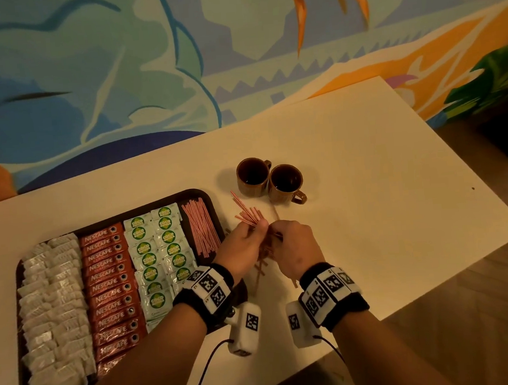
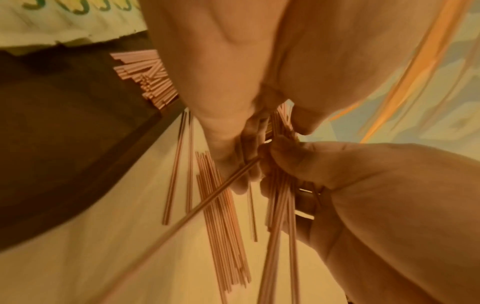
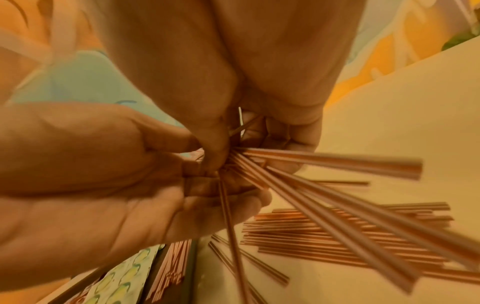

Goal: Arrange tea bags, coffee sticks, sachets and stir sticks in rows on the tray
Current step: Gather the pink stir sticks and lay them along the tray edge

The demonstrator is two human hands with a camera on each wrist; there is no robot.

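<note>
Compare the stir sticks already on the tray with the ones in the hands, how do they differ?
The tray sticks lie flat in a near-parallel row at the tray's right end; the held sticks are off the tray, above the table, gripped by the left hand and right hand. The tray sticks are roughly aligned; the held sticks fan out at different angles. Both are thin, red-and-white striped sticks.

On the dark tray [image 1: 205, 196], white tea bags [image 1: 54, 302], red coffee sticks [image 1: 111, 291], green-and-white sachets [image 1: 160, 254] and pink stir sticks [image 1: 202, 226] lie in rows; a fanned bundle of loose stir sticks [image 1: 248, 214] is just right of the tray.
</note>
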